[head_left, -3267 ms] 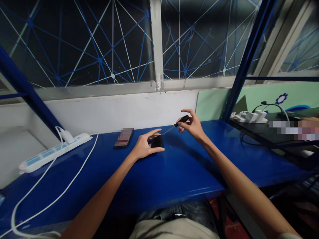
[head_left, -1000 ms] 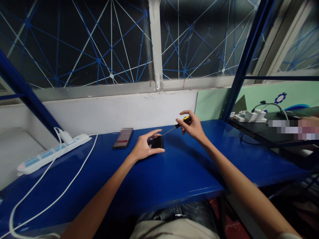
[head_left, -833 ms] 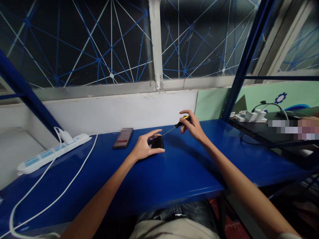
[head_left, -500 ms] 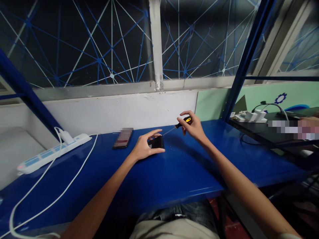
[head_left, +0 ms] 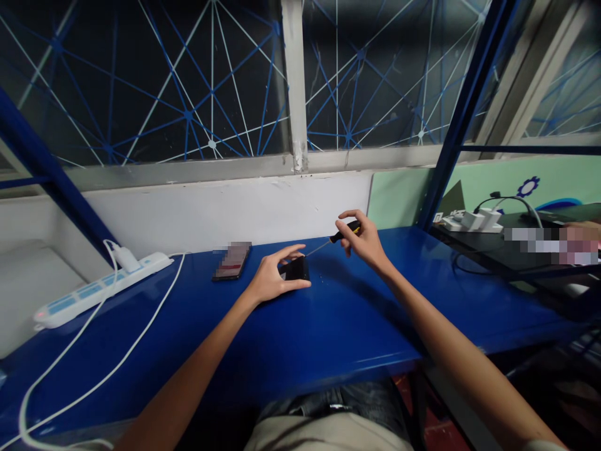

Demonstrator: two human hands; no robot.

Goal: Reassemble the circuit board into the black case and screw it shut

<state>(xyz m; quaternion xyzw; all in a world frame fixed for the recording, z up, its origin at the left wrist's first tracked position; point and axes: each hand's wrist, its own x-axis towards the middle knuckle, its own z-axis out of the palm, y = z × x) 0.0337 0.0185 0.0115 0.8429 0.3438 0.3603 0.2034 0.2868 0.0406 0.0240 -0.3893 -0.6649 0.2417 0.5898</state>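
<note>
A small black box-like object [head_left: 297, 269] rests on the blue table [head_left: 328, 332], its exact kind not clear. My left hand [head_left: 272, 275] is closed around it, thumb along the near side and fingers along the far side. My right hand [head_left: 359, 237] grips the black and yellow handle of a screwdriver [head_left: 342, 231]. Its thin shaft slants down to the left, and the tip meets the far right corner of the black object. A few tiny specks, perhaps screws [head_left: 322, 279], lie on the table just right of the object.
A phone [head_left: 233, 260] lies left of my left hand. Further left is a white power strip [head_left: 103, 291] with a trailing white cable [head_left: 154, 313]. Blue shelf posts [head_left: 446, 163] rise at both sides. On the right, a black desk holds another power strip [head_left: 474, 220], near another person's hand.
The screwdriver handle has turned in my right hand, so less of its yellow part shows. My left hand and the black object have stayed in place.
</note>
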